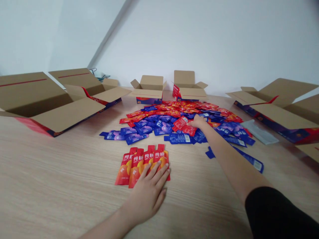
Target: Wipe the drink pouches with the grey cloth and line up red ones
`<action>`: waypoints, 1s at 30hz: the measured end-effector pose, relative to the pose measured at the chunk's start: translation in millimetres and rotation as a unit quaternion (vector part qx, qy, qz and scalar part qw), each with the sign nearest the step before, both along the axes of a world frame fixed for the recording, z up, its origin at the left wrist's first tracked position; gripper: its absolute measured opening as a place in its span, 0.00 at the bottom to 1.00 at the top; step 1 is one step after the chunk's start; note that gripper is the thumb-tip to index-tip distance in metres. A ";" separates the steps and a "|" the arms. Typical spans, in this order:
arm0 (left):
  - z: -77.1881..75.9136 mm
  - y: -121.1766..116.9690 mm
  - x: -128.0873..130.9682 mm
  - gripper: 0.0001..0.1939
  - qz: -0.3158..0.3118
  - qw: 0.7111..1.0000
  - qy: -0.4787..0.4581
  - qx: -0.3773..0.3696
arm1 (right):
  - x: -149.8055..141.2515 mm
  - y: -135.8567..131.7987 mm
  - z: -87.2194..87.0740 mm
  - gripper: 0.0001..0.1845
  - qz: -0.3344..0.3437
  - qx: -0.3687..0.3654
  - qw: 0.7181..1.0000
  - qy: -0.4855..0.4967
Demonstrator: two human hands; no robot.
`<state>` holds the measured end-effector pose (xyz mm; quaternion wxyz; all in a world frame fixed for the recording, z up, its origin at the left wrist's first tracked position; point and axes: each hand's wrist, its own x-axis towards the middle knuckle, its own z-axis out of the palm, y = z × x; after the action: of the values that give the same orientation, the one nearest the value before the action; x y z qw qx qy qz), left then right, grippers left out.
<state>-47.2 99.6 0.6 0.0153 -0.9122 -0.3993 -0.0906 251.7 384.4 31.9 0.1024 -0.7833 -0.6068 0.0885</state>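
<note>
On the table, a row of several overlapping red pouches (136, 166) with orange fruit printed on them lies face up. My left hand (149, 189) rests on the right end of this row, its fingers stretched out flat. My right hand (198, 121) reaches forward into a wide pile of red and blue pouches. Its fingers are closed at the edge of a red pouch (189, 130) lying back side up, and the fingertips are partly hidden. Next to it is another red pouch (180, 123) showing a barcode. Several blue pouches (178, 138) lie just in front.
Open cardboard boxes stand around the pile: a large box (67, 118) and another behind it at left, two small boxes (149, 100) (190, 98) at the back, and more boxes (276, 121) at right. A clear plastic piece (259, 131) lies beside the right box. A white wall (211, 43) rises behind.
</note>
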 end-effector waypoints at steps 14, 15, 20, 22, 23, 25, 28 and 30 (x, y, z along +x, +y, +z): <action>3.7 -2.9 1.6 0.29 0.004 0.998 -0.050 -0.027 | 11.8 -45.6 66.5 0.14 0.041 0.131 0.989 0.053; 6.6 -4.0 2.4 0.28 0.006 0.997 -0.073 -0.037 | 13.7 -58.3 74.2 0.13 0.054 0.160 0.984 0.064; 33.6 -4.4 12.3 0.24 0.082 0.877 -0.387 -0.271 | -6.8 -174.4 82.3 0.07 0.217 0.389 0.876 0.184; 45.3 -2.2 17.6 0.33 0.092 0.731 -0.498 -0.457 | -23.1 -232.5 71.4 0.09 0.299 0.424 0.843 0.144; 49.8 -1.5 20.3 0.37 0.082 0.660 -0.523 -0.533 | -31.0 -258.8 64.3 0.12 0.361 0.434 0.815 0.131; 54.3 -2.0 26.3 0.38 0.070 0.587 -0.543 -0.596 | -44.8 -300.6 49.3 0.16 0.519 0.400 0.744 0.128; 49.8 -6.8 37.6 0.28 0.098 0.647 -0.546 -0.523 | -57.8 -331.4 29.9 0.20 0.582 0.354 0.725 0.104; 42.9 -8.6 44.9 0.22 0.106 0.705 -0.524 -0.465 | -60.3 -334.9 21.1 0.23 0.553 0.349 0.751 0.092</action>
<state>-2.3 91.0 43.5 -0.6134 -0.5609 -0.4285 -0.3543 191.4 49.5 52.9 0.3576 -0.2089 -0.9100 -0.0167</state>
